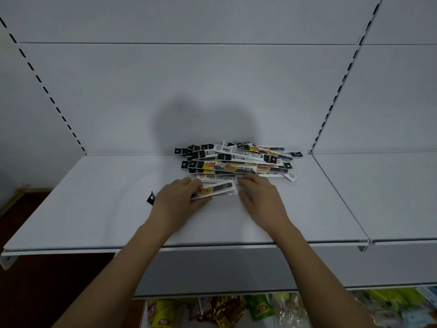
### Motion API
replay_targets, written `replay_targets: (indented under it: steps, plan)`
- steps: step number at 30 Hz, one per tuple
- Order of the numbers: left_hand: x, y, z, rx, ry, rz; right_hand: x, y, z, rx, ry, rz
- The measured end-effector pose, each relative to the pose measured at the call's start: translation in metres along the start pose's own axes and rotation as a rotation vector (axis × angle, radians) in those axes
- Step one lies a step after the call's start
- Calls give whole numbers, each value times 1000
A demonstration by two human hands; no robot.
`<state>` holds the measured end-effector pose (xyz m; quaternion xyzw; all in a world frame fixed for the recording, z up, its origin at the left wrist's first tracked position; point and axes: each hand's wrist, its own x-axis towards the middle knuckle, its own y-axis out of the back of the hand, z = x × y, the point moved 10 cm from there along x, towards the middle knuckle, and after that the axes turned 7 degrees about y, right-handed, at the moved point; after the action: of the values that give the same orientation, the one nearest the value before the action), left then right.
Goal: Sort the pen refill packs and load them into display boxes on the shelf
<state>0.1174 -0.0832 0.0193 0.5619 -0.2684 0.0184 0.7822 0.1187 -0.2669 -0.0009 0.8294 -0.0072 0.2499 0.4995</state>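
Note:
A loose pile of long pen refill packs (238, 159), black, white and yellow, lies at the back middle of the white shelf (94, 209). In front of the pile my left hand (176, 201) holds one refill pack (216, 189) by its left part, the pack's black end poking out past the wrist. My right hand (259, 196) lies over the pack's right end with fingers reaching toward the pile's front edge; whether it grips anything is unclear. No display box is visible.
The shelf's back panel (212, 91) rises right behind the pile. A second shelf board (390, 190) adjoins on the right. Below the front edge, a lower shelf holds bagged snacks (224, 311). Dark floor shows at the lower left.

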Motion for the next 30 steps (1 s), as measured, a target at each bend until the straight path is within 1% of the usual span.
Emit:
replay_targets:
  steps: [1, 3, 5, 8, 11, 13, 15, 17, 18, 19, 21, 22, 23, 24, 26, 27, 28, 30]
  plan:
    - [0, 0, 3, -1, -30, 12, -1, 2, -2, -29, 2, 25]
    - [3, -5, 4, -6, -29, -49, -4, 6, -4, -76, 1, 66]
    - [4, -8, 4, -17, -10, -92, -6, 10, -2, -59, -15, 89]
    - [-1, -3, 17, 2, -135, -46, -6, 11, 0, -12, -24, 79]
    - [-2, 1, 28, 24, -212, -11, -7, 15, -5, -2, 4, 104]
    - [-1, 5, 34, 67, -233, 42, -7, 20, -9, -10, 20, 143]
    - [3, 7, 34, 89, -207, 65, -6, 23, -15, -4, 70, 181]
    - [6, 7, 30, 67, -207, 63, -4, 27, -26, 68, 167, 211]
    - [6, 7, 29, 64, -222, 64, -4, 29, -30, 138, 189, 223]
    - [6, 7, 27, 71, -234, 76, -4, 30, -28, 235, 160, 229]
    - [7, 4, 18, 83, -201, 60, -4, 27, -17, 429, -11, 200]
    - [9, 3, 10, 66, -149, 42, -4, 21, -10, 473, -102, 165]
    - [10, -1, 1, 48, -96, 12, -5, 14, -3, 458, -175, 105]
    - [11, 0, -7, 22, -41, -16, -5, 6, 2, 382, -213, 18]
    - [12, 3, -20, -40, 31, -42, -2, -6, 1, 206, -184, -124]
    - [11, 5, -22, -73, 36, -41, 0, -8, -3, 168, -162, -155]
    - [10, 6, -20, -94, 20, -51, 2, -8, -9, 166, -142, -162]
    - [6, 4, -8, -100, -50, -98, 5, -7, -18, 218, -104, -114]
